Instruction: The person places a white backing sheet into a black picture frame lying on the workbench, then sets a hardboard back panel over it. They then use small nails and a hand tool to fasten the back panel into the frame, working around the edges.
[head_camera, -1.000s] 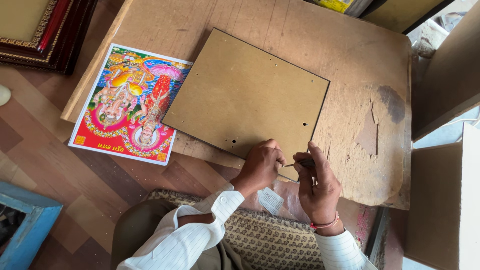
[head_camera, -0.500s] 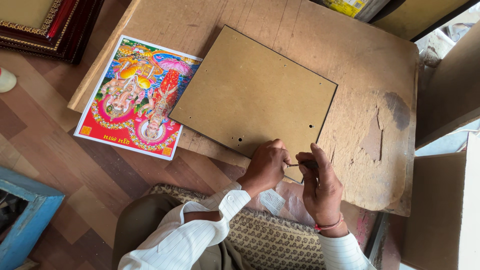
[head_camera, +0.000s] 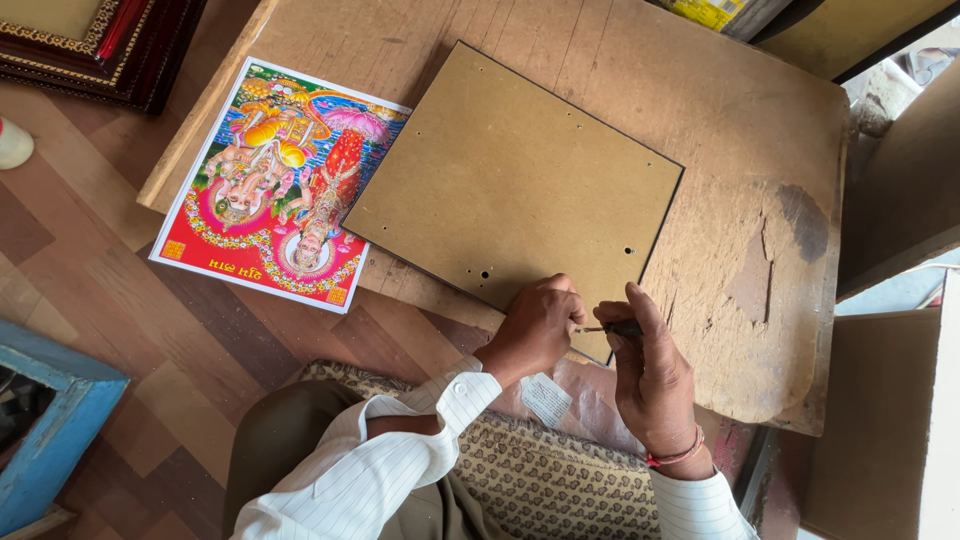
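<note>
A brown backing board (head_camera: 515, 190) with a thin dark edge lies face down on a worn wooden table (head_camera: 740, 170). My left hand (head_camera: 535, 325) pinches at the board's near edge, fingers closed on something small I cannot make out. My right hand (head_camera: 650, 375) holds a small dark tool (head_camera: 615, 327) pointed at that same edge, tip close to my left fingers. A brightly coloured religious print (head_camera: 280, 185) lies to the left, half on the table and half over its edge.
A dark ornate picture frame (head_camera: 100, 45) leans at top left. A blue wooden frame (head_camera: 60, 420) sits on the floor at lower left. Brown boards (head_camera: 900, 200) stand at the right. A patterned cushion (head_camera: 540, 470) and plastic sheet lie on my lap.
The view has shifted slightly; both hands stay at the board's near edge, working with the tool in nearly the same spot.
</note>
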